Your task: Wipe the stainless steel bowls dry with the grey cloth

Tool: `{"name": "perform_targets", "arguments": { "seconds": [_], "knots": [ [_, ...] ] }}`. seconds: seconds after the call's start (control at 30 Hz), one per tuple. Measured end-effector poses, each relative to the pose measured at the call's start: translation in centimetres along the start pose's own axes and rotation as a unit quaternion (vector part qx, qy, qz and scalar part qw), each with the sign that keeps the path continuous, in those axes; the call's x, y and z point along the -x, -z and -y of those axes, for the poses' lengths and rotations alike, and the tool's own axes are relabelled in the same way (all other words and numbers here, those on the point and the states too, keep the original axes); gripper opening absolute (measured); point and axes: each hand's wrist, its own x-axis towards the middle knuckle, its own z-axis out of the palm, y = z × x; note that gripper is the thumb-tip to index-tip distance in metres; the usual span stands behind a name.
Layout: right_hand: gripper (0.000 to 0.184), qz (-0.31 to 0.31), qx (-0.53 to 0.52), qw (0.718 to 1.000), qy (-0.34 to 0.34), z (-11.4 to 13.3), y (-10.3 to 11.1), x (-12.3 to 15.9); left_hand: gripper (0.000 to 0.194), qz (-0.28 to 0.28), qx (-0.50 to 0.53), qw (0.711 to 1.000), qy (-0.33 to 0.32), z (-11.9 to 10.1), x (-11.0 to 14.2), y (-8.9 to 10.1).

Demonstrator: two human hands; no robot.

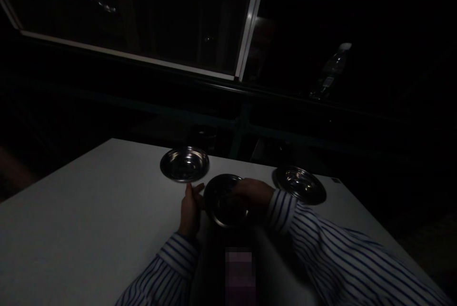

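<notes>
A white surface (107, 211) is seen below a dark window with a pale frame (128, 54). Three round metal dishes are shown at the far part of the surface: the left dish (184, 164) and the right dish (300, 184) are laid flat, hollow side up, while the middle dish (224, 208) is placed nearer the camera, between both hands. No long axis is given by its round outline; its open face is turned up and toward the camera, and it seems more tilted than the others. Its right side is covered by the right hand (252, 192), the fingers reaching over the dim hollow; whether they are closed on it cannot be told. The left hand (191, 208) is held at its left edge, fingers spread apart. A clear bottle (332, 73) is seen beyond.
</notes>
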Motion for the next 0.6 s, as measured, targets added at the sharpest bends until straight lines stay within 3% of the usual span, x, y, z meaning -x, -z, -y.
{"name": "perform_targets", "arguments": {
  "seconds": [0.13, 0.27, 0.43, 0.6],
  "knots": [
    [0.020, -0.127, -0.089, 0.986, -0.052, -1.8, 2.0, 2.0, 0.075, 0.003, -0.001, 1.000, -0.006, -0.3, 0.2, -0.1],
    [0.023, -0.235, -0.199, 0.945, -0.109, -3.2, 2.4, 3.4, 0.072, 0.004, -0.018, 1.000, -0.016, -0.7, 0.5, -0.1],
    [0.030, -0.306, -0.266, 0.903, -0.145, -4.5, 2.0, 4.6, 0.057, 0.005, -0.078, 0.996, -0.036, -0.8, 0.9, 0.2],
    [0.033, -0.364, -0.288, 0.870, -0.164, -5.5, 1.5, 6.3, 0.039, -0.037, -0.239, 0.960, -0.144, -1.1, 1.3, 0.8]
  ]
}}
